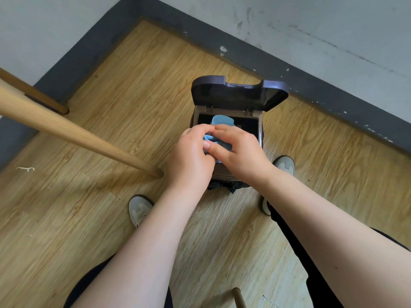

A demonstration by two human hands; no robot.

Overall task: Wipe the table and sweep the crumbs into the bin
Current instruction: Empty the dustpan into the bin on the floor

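Both hands over the open bin (259, 130) now: I've got my left hand (191, 158) and right hand (240, 150) curled tight round the bunched blue cloth (220, 121), lid (240, 92) tipped back, wooden table leg (73, 134) off left.

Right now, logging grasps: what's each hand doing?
Left hand: grips the crumpled blue cloth over the open brown lidded bin.
Right hand: pinches the same cloth.
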